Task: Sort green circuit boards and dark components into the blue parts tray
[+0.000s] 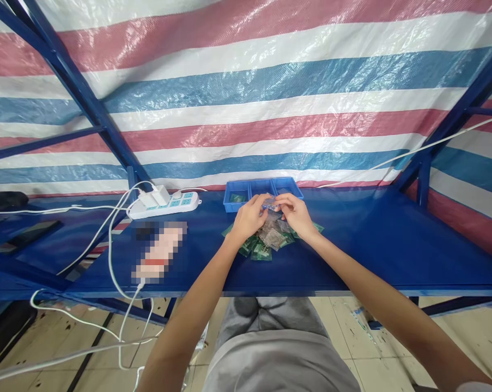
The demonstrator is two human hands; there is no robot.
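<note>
Head view: the left hand (249, 219) and the right hand (297, 216) meet above a blue tabletop (360, 256), fingertips of both pinched on a small see-through packet (270, 204), its contents too small to identify. The packet is held between the hands, above a loose pile of packets (272, 238), some green, others brownish or clear, spread on the tabletop. Just behind the hands stands a blue divided tray (232, 208), partly hidden by them; green pieces (237, 198) lie in its left compartment. Left of the tray, well apart from the hands, a white power strip (192, 202) bears plugged-in adapters (161, 194). Behind the tabletop hangs a striped sheet (270, 76) in red, white and blue.
</note>
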